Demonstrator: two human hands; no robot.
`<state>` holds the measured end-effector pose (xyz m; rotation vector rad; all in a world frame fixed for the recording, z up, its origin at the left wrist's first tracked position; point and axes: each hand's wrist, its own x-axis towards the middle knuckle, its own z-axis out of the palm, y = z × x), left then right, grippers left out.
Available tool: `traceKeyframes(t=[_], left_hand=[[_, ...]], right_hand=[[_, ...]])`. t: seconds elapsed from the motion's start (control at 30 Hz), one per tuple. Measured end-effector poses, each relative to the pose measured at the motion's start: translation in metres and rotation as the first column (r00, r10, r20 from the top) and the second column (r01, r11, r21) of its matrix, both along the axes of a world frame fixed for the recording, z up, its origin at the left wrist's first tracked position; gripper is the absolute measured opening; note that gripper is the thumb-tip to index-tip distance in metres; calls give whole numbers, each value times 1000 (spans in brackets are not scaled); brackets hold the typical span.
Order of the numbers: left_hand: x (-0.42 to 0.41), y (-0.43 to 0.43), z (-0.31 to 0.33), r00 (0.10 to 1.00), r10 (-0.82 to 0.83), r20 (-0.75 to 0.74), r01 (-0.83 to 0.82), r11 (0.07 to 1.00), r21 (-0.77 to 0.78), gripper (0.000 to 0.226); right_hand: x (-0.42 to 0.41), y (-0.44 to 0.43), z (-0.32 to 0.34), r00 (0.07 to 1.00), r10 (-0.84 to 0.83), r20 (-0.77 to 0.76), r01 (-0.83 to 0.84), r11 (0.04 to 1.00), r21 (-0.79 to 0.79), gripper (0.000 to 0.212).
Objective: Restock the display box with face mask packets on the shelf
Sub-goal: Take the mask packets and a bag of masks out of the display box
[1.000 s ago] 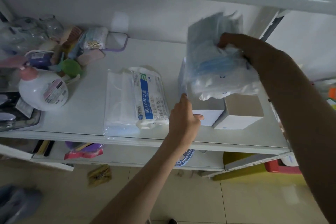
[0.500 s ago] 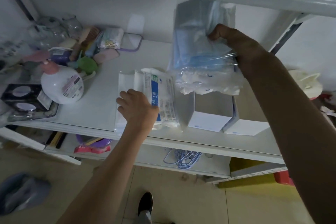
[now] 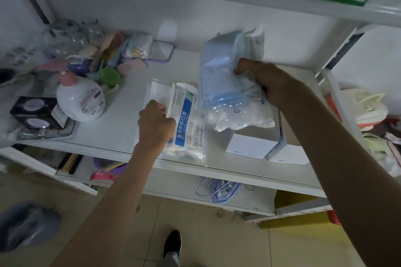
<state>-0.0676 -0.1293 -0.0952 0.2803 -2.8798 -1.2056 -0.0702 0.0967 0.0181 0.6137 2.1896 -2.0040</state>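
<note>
My right hand (image 3: 268,84) grips a bundle of clear packets (image 3: 225,84) with blue and white face masks, held upright just above the white display box (image 3: 249,147) on the shelf (image 3: 121,112). The bundle hides the box's opening. My left hand (image 3: 155,124) is closed on the left edge of a white packet with a blue label (image 3: 187,128), which lies on the shelf to the left of the box. Another flat white packet (image 3: 156,89) lies beneath it.
A second white box (image 3: 288,154) stands right of the display box. At the shelf's left are a pump bottle (image 3: 81,98), a black box (image 3: 35,112) and a heap of small toiletries (image 3: 112,56). Blue cords (image 3: 219,191) hang below. A shelf post (image 3: 340,102) rises at right.
My left hand left the display box's front, moved left and closed on the blue-labelled packet. My right hand lowered the bundle slightly toward the box. The camera shifted.
</note>
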Motion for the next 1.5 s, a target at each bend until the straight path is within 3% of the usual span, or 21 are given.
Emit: traceKeyframes(t=[0.17,0.27,0.37,0.43,0.53,0.6,0.73,0.77,0.83,0.9,1.03,1.2,1.3,1.37,1.4,1.43,1.5], left_hand=[[5,-21,2,990,135,46,-139,987,86,38],[7,-36,-1,984,174,23,-175,978,110,39],[8,-44,-9,980,196,25,-194,979,-69,57],[10,-47,-12,973,222,61,-208,960,-185,72],[9,-53,-15,983,135,125,-124,988,-97,63],[9,-55,-15,987,69,147,-63,997,-41,52],[10,-54,-16,983,43,176,-34,998,-54,58],[10,-51,-17,981,47,188,-34,997,-69,59],[10,-47,-20,979,62,196,-39,992,-121,70],[11,-45,-21,983,72,166,-44,985,-169,85],[8,-44,-25,993,48,110,-32,989,-145,77],[-5,-40,-33,992,-6,128,18,995,-95,62],[-12,-41,-35,988,-28,154,41,996,-80,56],[-14,-41,-35,988,-37,150,49,995,-82,53],[-14,-41,-35,988,-46,145,59,994,-88,52],[-15,-41,-36,989,-55,139,69,993,-94,51],[-14,-39,-38,989,-60,134,73,993,-89,51]], right_hand=[[2,-26,-7,998,42,40,-45,997,65,16],[5,-52,-17,998,39,54,-42,997,58,18],[7,-77,-39,994,-21,104,21,1000,-1,7],[11,-85,-56,987,-68,145,71,997,-10,20],[20,-85,-70,981,-74,182,71,997,22,9],[23,-78,-75,982,-71,174,65,997,42,15],[20,-74,-81,983,-86,163,65,989,132,12],[19,-76,-84,982,-92,163,59,979,196,22],[17,-78,-93,983,-85,164,27,944,330,74],[18,-81,-101,991,-44,125,-16,895,446,89],[20,-79,-107,995,54,81,-91,823,561,88],[23,-68,-97,987,158,-23,-85,644,760,64],[37,-52,-74,961,181,-209,65,585,808,57],[52,-31,-58,925,99,-367,269,512,816,51],[58,-16,-54,927,10,-375,330,457,826,51],[63,2,-53,949,-106,-296,312,421,851,56],[71,33,-61,958,-288,19,119,456,882,71]])
